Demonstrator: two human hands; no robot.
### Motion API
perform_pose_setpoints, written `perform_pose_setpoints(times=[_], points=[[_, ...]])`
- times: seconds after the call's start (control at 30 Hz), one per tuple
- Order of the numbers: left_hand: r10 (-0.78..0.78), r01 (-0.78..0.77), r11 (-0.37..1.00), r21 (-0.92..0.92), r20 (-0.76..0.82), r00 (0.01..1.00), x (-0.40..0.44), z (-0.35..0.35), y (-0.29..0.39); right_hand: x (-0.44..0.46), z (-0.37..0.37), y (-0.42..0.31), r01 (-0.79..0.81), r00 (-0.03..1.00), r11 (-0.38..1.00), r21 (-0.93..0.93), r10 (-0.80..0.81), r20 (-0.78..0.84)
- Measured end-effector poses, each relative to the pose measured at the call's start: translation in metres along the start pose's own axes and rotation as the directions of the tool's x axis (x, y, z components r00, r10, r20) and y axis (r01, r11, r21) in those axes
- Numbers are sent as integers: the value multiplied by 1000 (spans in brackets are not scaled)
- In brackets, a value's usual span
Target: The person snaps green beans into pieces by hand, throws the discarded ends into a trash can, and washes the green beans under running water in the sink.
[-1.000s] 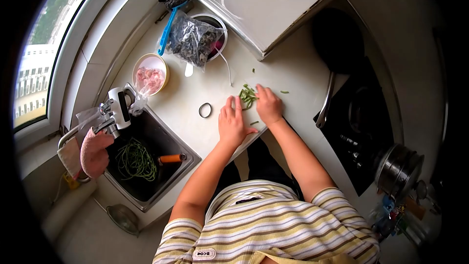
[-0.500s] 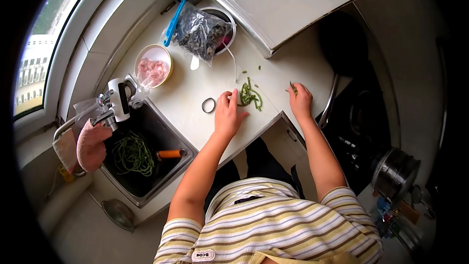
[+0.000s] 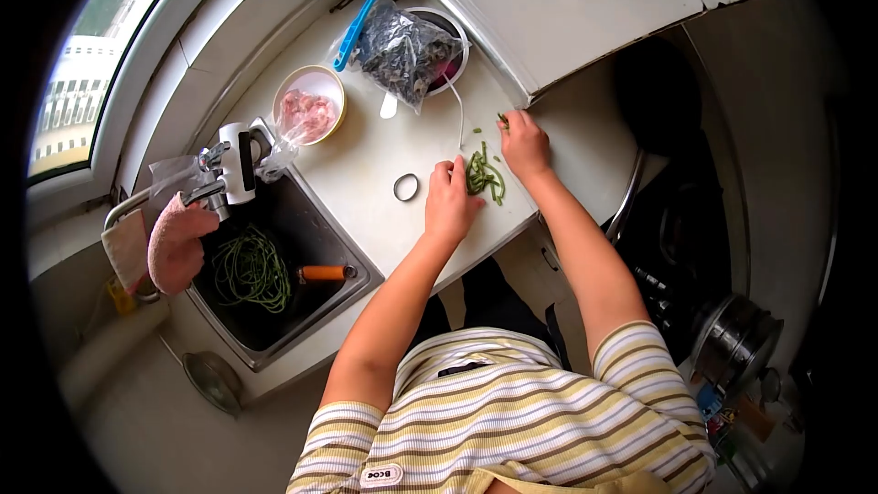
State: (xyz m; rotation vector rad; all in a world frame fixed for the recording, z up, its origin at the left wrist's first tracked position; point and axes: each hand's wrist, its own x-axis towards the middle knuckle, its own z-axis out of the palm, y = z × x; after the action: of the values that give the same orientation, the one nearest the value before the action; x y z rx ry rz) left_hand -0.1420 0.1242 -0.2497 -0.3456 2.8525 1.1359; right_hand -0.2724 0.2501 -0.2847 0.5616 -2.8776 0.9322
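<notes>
A small pile of cut green bean pieces lies on the white counter. Right beside its left edge rests my left hand, fingers stretched out and thumb apart. Beyond the pile, to the upper right, my right hand has its fingertips closed on a few green bean pieces, partly hidden by the fingers. One or two stray bits lie near the pile. To the left of my left hand is a dark ring-shaped band.
Long green beans and an orange-handled tool lie in the sink. A bowl holds pink raw meat. Behind stand a bag of dark food and a blue-handled scrubber. A dark pan is at right.
My right hand has moved up and left, closer to the bean pile, with bean pieces still in its fingers. My left hand stays by the pile; the whole view has shifted slightly.
</notes>
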Motion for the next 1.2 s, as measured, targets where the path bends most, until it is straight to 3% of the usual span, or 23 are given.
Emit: perform_pose_setpoints(times=[0.13,0.2,0.27,0.4,0.53,0.7,0.8,0.87,1.0,1.03,1.1,1.13,1.2], points=[[-13,13,998,65,-3,1000,1,1,15,14,21,-11,16,1000,992,-123,-16,-1],[-6,8,996,86,-21,1000,-2,4,18,13,30,-19,84,996,986,-147,-87,-13],[-38,46,990,136,-67,997,2,11,20,8,29,-22,225,972,957,-183,-207,109],[-77,85,989,122,-70,995,2,18,13,-23,12,-16,336,925,936,-104,-307,226],[-63,69,995,72,-77,995,2,12,7,-43,0,-18,404,904,909,-98,-382,191],[-8,14,999,52,-102,995,3,18,-1,-58,14,-31,199,980,977,-78,-196,42],[-83,79,996,-33,-148,986,1,26,-3,-65,20,-45,37,999,999,9,-37,-23],[-254,219,928,-303,-78,964,1,24,-3,-62,28,-52,-19,999,997,70,22,-46],[-256,193,902,-386,-121,959,2,26,-12,-59,45,-57,-98,980,969,228,134,-148],[-369,275,801,-531,-76,927,2,29,-10,-58,47,-59,-89,981,968,235,126,-145],[-539,419,505,-754,104,836,2,28,-7,-57,45,-64,-235,960,932,275,267,-88],[-544,414,502,-759,96,834,3,25,-5,-56,43,-69,-225,963,934,277,257,-84],[-555,372,-44,-927,332,763,5,15,-2,-52,43,-83,-463,875,807,367,483,42]])
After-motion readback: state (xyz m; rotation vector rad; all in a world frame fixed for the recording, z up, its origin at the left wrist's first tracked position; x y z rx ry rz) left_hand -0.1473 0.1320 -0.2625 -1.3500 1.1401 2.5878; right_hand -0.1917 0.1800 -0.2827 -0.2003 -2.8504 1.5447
